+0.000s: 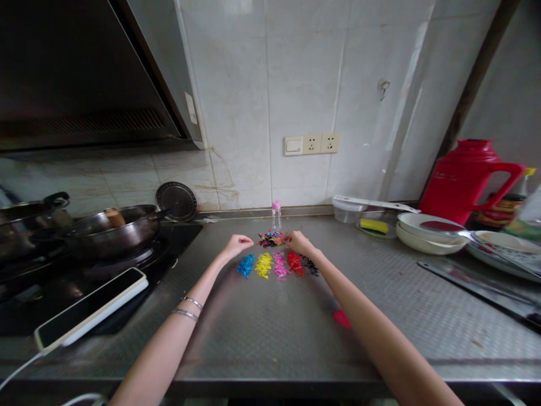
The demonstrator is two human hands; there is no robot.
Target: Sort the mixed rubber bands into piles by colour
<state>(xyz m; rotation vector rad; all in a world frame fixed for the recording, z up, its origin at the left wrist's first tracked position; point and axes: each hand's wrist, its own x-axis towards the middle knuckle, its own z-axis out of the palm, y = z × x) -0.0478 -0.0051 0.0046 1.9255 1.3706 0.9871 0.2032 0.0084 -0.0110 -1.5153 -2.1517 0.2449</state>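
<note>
Across a grey kitchen surface [253, 332], five sorted colour piles [279, 267] are lying before an unsorted mixed pile [269, 239], the left hand [237, 247] pressing its fingers together beside it, the right hand's [299, 242] finger state unclear.

A mixed-colour pile [270, 239] of small pieces, perhaps rubber bands, is lying near the back edge of the counter [253, 338]. Nearer the front edge, a blue pile [245, 265], yellow pile [264, 265], pink pile [280, 267], red pile [295, 263] and partly hidden black pile [311, 266] are forming a left-to-right row.
</note>
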